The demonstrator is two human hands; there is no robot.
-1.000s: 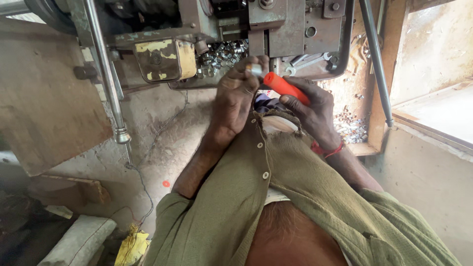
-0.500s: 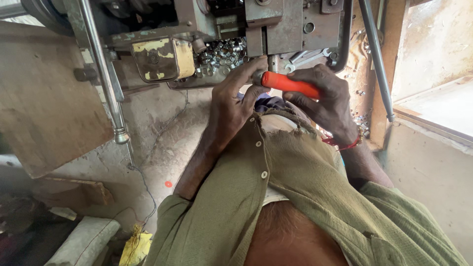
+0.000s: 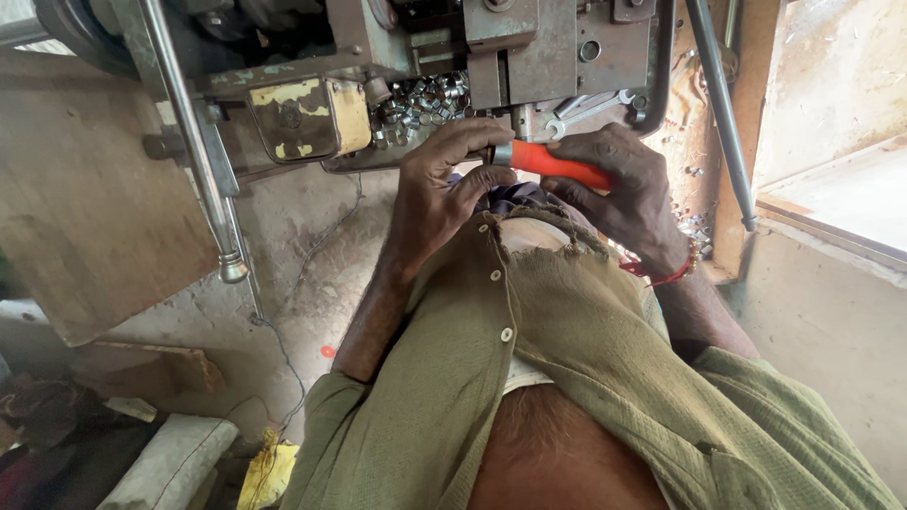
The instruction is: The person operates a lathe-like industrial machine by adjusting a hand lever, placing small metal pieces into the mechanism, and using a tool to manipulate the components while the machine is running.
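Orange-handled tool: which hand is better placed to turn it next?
Right, probably. The right hand wraps the orange-handled tool by its handle; the left hand only pinches its metal end with the fingers.

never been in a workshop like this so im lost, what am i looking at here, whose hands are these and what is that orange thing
The picture comes from a camera worn on the person's head, looking down along their own chest, so the olive-green shirt fills the lower part. Both hands are that person's own. The right hand, with a red cord at the wrist, grips the orange handle of a hand tool; what kind of tool cannot be told, since its working end is hidden. The left hand pinches the metal collar at the handle's front end. Just beyond them stands an old metal machine with a worn yellow-painted box. A heap of small shiny metal parts lies on its ledge, and a spanner rests near the right hand. A steel lever rod hangs at the left.
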